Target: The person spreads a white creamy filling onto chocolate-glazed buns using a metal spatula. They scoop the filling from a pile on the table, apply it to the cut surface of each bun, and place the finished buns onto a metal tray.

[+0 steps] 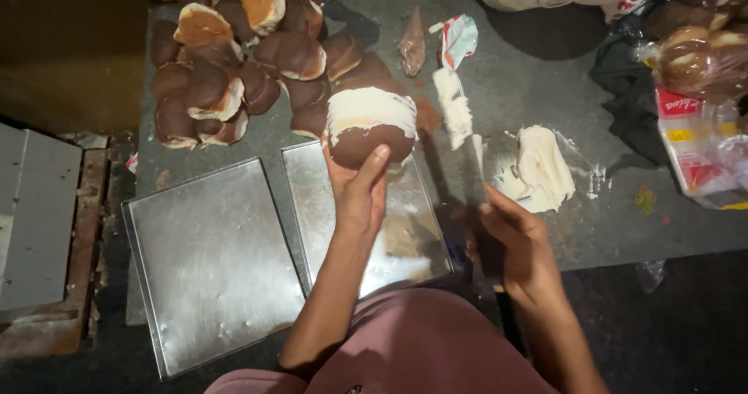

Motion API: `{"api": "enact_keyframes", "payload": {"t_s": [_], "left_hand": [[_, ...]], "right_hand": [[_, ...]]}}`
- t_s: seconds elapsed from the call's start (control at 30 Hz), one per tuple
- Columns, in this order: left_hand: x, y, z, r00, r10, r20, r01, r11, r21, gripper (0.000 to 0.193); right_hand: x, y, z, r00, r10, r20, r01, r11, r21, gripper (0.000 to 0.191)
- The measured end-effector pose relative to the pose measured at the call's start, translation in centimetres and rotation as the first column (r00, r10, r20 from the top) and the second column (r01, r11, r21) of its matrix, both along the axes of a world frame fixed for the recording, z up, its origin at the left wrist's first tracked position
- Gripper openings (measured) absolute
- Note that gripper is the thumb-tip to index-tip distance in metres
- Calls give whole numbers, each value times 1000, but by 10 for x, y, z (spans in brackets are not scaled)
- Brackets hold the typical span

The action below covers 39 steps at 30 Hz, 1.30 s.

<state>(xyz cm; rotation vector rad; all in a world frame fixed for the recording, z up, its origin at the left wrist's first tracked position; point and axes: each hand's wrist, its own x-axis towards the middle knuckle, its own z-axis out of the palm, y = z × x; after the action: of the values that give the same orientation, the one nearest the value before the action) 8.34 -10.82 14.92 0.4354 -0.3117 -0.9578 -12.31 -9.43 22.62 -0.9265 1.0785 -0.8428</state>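
A: What are your hands holding in the head view?

B: Your left hand [360,195] is gripping a dark brown bun [370,125] from below, thumb lying up against its near side. The bun is being held in the air above the far edge of the right-hand metal tray [354,230], and a band of white cream is covering its upper part. Your right hand [520,242] is closed around the handle of a knife [460,121], whose blade is pointing away from you and is carrying a thick smear of the same cream.

A: How are the two hands standing to one another?

B: They are apart, each clamped on its own thing; the knife blade is lying just right of the bun, and whether it is touching the bun cannot be told.

A: What is lying around them?

B: A mound of white cream [541,168] is sitting on the grey table [538,67], just beyond your right hand. A heap of brown buns [241,67], some showing pale cut faces, is lying at the far left of the table. A second metal tray [214,262] is lying beside the first, to its left. Bagged buns [697,59] are resting at the far right.
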Motion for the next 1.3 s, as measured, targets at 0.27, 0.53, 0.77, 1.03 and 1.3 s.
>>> {"api": "enact_keyframes", "payload": {"t_s": [0.27, 0.53, 0.77, 1.03, 1.3], "left_hand": [[-28, 1, 10, 927, 221, 304, -283, 942, 180, 98], [-37, -4, 12, 775, 290, 561, -465, 864, 195, 91], [-33, -20, 5, 725, 329, 606, -519, 838, 166, 83], [-10, -33, -5, 798, 222, 560, -403, 888, 222, 72], [38, -42, -58, 915, 147, 375, -251, 936, 245, 75]], "right_hand": [[6, -9, 5, 985, 167, 47, -165, 985, -41, 44], [6, -17, 9, 968, 171, -181, -193, 975, -110, 46], [24, -14, -6, 901, 43, -431, -329, 715, -617, 39], [65, -1, 1, 823, -52, -565, -448, 551, -704, 41], [50, -30, -15, 784, -130, -607, -287, 791, -540, 37]]}}
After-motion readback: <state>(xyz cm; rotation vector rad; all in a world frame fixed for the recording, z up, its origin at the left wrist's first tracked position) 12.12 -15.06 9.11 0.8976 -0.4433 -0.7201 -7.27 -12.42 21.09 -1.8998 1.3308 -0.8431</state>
